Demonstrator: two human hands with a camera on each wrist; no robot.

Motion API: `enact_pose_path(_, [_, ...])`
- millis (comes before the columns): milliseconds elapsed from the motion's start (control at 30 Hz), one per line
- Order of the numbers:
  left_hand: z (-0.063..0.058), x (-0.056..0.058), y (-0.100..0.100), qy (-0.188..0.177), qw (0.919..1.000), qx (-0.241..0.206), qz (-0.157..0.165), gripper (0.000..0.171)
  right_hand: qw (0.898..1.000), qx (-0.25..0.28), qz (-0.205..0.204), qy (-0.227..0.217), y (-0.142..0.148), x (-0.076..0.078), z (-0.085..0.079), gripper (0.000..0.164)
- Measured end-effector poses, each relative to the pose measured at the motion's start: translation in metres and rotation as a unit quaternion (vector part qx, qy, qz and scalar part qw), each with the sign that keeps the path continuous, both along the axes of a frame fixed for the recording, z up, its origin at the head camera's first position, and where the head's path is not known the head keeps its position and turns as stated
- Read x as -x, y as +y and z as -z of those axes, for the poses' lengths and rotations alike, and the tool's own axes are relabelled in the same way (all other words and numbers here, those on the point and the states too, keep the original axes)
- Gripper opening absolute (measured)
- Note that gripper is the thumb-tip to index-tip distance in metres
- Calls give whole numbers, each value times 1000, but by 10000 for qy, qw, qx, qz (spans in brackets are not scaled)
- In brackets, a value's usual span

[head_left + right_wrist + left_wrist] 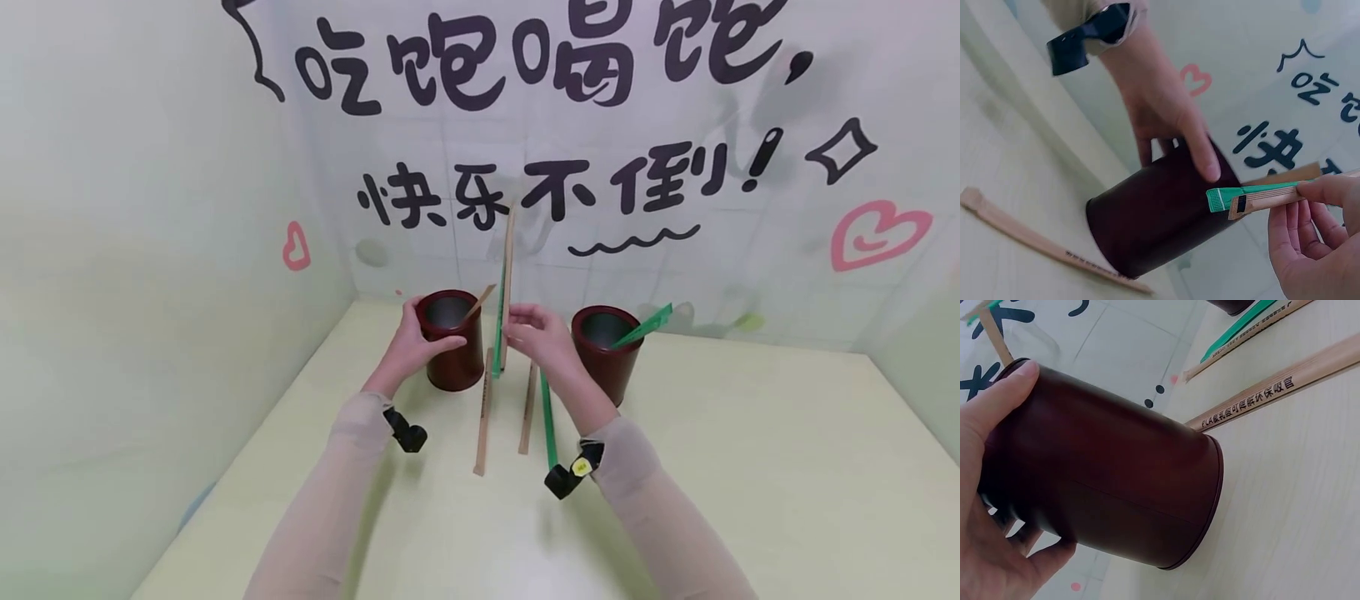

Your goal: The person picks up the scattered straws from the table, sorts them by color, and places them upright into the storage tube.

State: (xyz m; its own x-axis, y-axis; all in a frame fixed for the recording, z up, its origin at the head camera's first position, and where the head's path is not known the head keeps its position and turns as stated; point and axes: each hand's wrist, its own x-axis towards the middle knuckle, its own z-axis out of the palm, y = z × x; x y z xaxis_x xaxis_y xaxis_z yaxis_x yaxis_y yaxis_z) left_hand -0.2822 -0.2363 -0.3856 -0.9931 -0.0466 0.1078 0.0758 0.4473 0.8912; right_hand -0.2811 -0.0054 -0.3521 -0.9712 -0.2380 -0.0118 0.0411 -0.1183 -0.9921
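Note:
My left hand [408,352] grips a dark red cup [456,367] at the left, thumb on the near side near the rim. From that cup a brown paper-wrapped straw [480,302] sticks out. Just to its right, my right hand [546,335] pinches two wrapped straws between thumb and fingers, a green straw [1225,199] and a brown straw [1266,199]. Both are held upright, side by side, above the table. In the left wrist view the cup [1110,469] shows its side and base edge; its inside is hidden there.
A second dark red cup [609,371] stands at the right, with green wrapping [651,323] poking out. Between the cups on the table [750,467] lie two brown straws, one left [483,421] and one middle [528,408], plus a green straw [549,425]. A printed wall [787,275] closes the back.

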Motion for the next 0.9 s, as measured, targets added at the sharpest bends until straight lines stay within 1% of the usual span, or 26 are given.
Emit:
enact_pose_path(167, [0,2,4,129,9995,-1,-284,103,9997,95,-3,247,-3,-1,-18,33])
enact_pose_path(333, [3,2,7,171,9988,10,-462,102,9978,417,7,523,-14,0,-27,29])
enact_pose_path(467, [3,1,6,257,9985,46,-489,101,9945,646,30,825,-29,5,-29,28])
enact_pose_path(600, [2,-1,4,221,9984,24,-524,101,9920,714,182,1029,-45,14,-28,25])
enact_pose_path(767, [0,-3,6,240,9986,-10,-476,102,9894,675,480,1193,-58,23,-26,23])
enact_pose_path(900, [-1,-3,8,291,9987,-3,-416,100,9887,703,554,1202,-61,28,-24,22])
